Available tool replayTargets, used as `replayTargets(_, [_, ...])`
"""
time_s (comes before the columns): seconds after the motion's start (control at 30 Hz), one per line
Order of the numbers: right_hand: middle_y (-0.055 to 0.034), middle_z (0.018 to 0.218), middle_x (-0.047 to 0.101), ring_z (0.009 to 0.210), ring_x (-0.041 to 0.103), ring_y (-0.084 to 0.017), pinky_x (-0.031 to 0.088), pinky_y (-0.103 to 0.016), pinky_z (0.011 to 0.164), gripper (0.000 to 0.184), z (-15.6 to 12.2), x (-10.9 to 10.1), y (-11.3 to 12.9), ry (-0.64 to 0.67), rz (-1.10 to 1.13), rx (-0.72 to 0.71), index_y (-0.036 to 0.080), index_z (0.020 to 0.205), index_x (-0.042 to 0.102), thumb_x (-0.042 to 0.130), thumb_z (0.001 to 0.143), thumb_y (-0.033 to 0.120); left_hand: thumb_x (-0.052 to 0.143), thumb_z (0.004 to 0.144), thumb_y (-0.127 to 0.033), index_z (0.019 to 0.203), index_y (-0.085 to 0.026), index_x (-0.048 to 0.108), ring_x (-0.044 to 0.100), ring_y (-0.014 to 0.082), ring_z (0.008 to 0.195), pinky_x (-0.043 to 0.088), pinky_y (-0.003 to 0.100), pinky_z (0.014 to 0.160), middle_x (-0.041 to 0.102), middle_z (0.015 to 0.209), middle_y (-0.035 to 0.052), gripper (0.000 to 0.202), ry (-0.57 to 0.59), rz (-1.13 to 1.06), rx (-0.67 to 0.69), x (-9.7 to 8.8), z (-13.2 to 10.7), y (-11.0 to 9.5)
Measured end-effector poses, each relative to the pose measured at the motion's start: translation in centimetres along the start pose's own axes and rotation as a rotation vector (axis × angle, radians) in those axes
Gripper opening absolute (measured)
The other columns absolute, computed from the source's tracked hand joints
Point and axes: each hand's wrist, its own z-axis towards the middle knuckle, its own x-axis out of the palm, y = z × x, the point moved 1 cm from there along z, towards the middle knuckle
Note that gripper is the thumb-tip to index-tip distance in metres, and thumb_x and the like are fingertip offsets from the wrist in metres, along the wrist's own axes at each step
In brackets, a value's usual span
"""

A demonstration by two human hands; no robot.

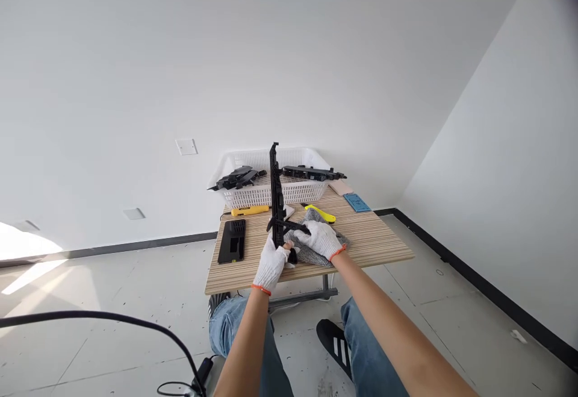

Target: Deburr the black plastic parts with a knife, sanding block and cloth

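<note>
Holding a long black plastic part (274, 198) nearly upright, above the near side of the wood-patterned table (370, 241). Clamped around the lower end of this part with the left grip (271, 264), in a white glove with an orange cuff edge. Extending from there upward, out of the glove, and reaching in this view slightly higher than the far rim of the white basket (298, 194) behind. Clamped with the right grip (321, 239), also in a white glove, on one end of a thin black tool (291, 226), similar in outline to a caliper. Crossing with this tool the low portion of the long part, just above the left grip; cannot tell exactly at which points touching. Keeping the long part to the left of the right grip, near but apart from it. Can see under the right grip a crumpled grey cloth (311, 256), and behind the cloth a yellow cutter (321, 212). Can see also a yellow-handled tool (250, 211) in front of the basket, a flat black object (231, 239) to the left, more black parts (311, 173) at the basket, and a blue card (356, 203) to the right.
</note>
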Motion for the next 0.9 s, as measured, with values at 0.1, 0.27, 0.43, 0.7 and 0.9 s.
replayTargets(0.1, [-0.0102,0.115,0.077,0.106,0.072,-0.025,0.049,-0.030,0.088,0.038,-0.1,0.1,-0.1,-0.002,-0.005,-0.033,0.021,0.120,0.074,0.057,0.097,0.046,0.080,0.075,-0.040,0.128,-0.024,0.057,0.074,0.0189,0.076,0.056,0.021,0.044,0.071,0.102,0.0053,0.060,-0.026,0.012,0.019,0.1,-0.1,0.0])
replayTargets(0.27, [-0.0103,0.108,0.079,0.101,0.073,-0.025,0.050,-0.029,0.083,0.035,-0.4,0.0,-0.1,0.000,-0.022,-0.077,0.021,0.119,0.075,0.054,0.098,0.039,0.080,0.075,-0.035,0.121,-0.022,0.059,0.071,0.0179,0.072,0.058,0.022,0.045,0.067,0.093,0.0027,0.052,-0.101,0.021,0.029,0.2,-0.3,0.2])
replayTargets(0.43, [-0.0105,0.103,0.079,0.097,0.074,-0.024,0.050,-0.028,0.081,0.036,-0.4,0.0,-0.4,-0.015,-0.003,-0.135,0.020,0.115,0.077,0.053,0.098,0.041,0.080,0.075,-0.039,0.114,-0.021,0.059,0.072,0.0185,0.071,0.056,0.022,0.043,0.066,0.091,0.0024,0.048,-0.096,0.004,0.015,0.4,-0.3,0.1])
replayTargets(0.7, [-0.0098,0.106,0.079,0.098,0.073,-0.025,0.049,-0.029,0.082,0.037,-0.3,0.5,-1.2,-0.027,0.080,-0.169,0.021,0.108,0.078,0.054,0.098,0.046,0.084,0.069,-0.042,0.106,-0.022,0.056,0.071,0.0161,0.071,0.051,0.016,0.042,0.064,0.089,0.0006,0.051,-0.054,-0.020,-0.004,0.3,-0.1,0.1])
replayTargets(0.9, [-0.0084,0.099,0.079,0.098,0.072,-0.022,0.047,-0.028,0.085,0.043,-0.4,0.1,-1.5,-0.013,0.116,-0.200,0.021,0.101,0.078,0.039,0.105,0.039,0.081,0.069,-0.043,0.103,-0.021,0.058,0.067,0.0139,0.062,0.048,0.017,0.038,0.062,0.083,-0.0010,0.046,-0.055,0.001,0.017,0.4,-0.4,-0.2])
